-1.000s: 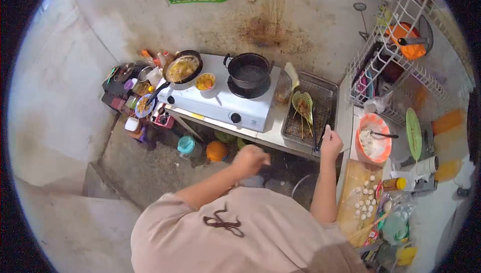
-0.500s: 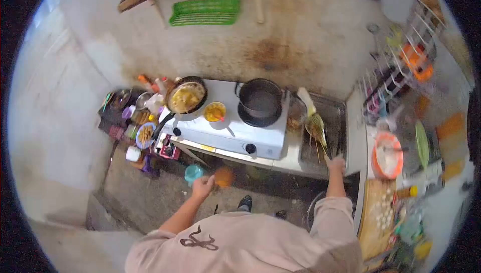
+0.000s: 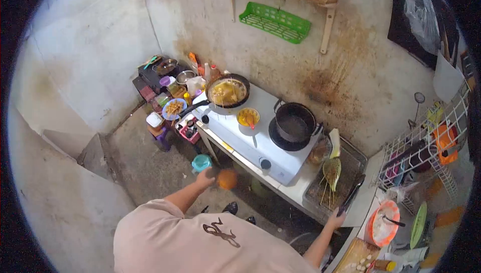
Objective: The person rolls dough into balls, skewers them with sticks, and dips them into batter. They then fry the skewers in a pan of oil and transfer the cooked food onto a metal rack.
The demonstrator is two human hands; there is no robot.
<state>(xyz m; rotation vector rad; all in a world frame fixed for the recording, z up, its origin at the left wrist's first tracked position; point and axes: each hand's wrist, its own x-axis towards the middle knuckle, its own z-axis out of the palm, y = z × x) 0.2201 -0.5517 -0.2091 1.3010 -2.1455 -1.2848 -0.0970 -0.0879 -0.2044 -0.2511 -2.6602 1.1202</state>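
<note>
My left hand (image 3: 204,177) is held low in front of the stove, its fingers curled in. A dark shape shows at the fingertips, and I cannot tell what it is. Just beyond them are a teal bowl (image 3: 202,162) and a round orange thing (image 3: 227,178). My right hand (image 3: 335,218) is closed round the lower end of a long dark utensil (image 3: 351,194), which slants up along the sink's right edge. Inside the metal sink (image 3: 356,158) lies a yellow-green leafy bundle (image 3: 331,169) with thin sticks poking from it.
The white stove (image 3: 235,137) bears a frying pan (image 3: 228,91) with yellow food, a cup (image 3: 248,117) and a dark pot (image 3: 295,121). An orange basin (image 3: 371,229) and a cutting board (image 3: 353,259) stand at right. A wire rack (image 3: 426,140) juts from the wall.
The view has swung, so the stove and sink sit further right and tilted. My right hand has moved away from the bundle's sticks and now grips the dark utensil. My left hand remains low.
</note>
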